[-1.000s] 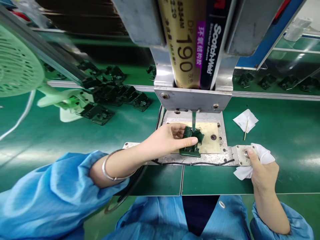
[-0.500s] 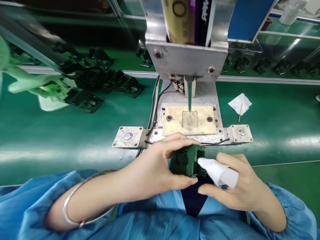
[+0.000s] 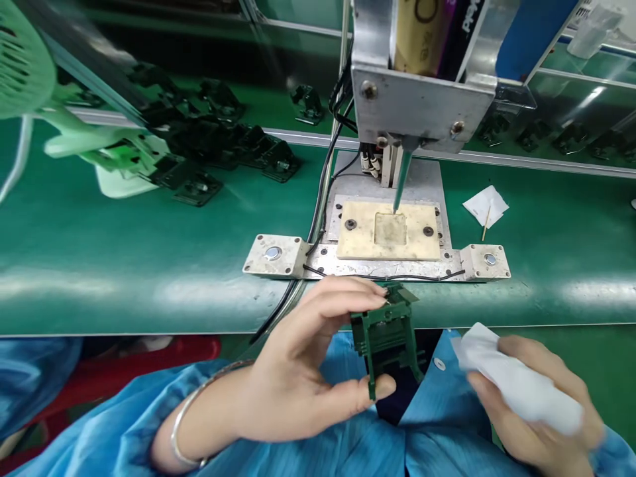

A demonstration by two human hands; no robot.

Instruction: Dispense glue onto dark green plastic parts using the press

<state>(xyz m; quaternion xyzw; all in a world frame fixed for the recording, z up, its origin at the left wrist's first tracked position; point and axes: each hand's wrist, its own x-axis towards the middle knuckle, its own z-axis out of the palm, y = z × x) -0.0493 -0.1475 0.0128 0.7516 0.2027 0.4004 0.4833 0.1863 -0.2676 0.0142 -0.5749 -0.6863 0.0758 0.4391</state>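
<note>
Between its thumb and fingers, my left hand (image 3: pixel 308 358) grips a dark green plastic frame part (image 3: pixel 387 331), tilted so that its slotted, open side shows. It is held over my lap, just in front of the bench edge. My right hand (image 3: pixel 541 404), somewhat blurred, is closed on a folded white wipe (image 3: pixel 521 377), off to the right and apart from the frame part. Beyond my hands stands a press-like fixture with a cream plate (image 3: pixel 358 245) that has a square recess. A tapered green nozzle (image 3: pixel 402 179) points down at that recess.
Metal boxes with round buttons, left (image 3: pixel 272 254) and right (image 3: pixel 489 259), flank the fixture. Several dark frame parts (image 3: pixel 199 189) are clustered at the left beside a light green fan (image 3: pixel 24 66). A white paper square (image 3: pixel 485 204) with a thin stick lies right. Cables (image 3: pixel 318 225) run beside the fixture.
The wipe has come away from the frame part, as my right hand moved right and down. My left hand has turned the part so its slotted side shows. The camera view has shifted.
</note>
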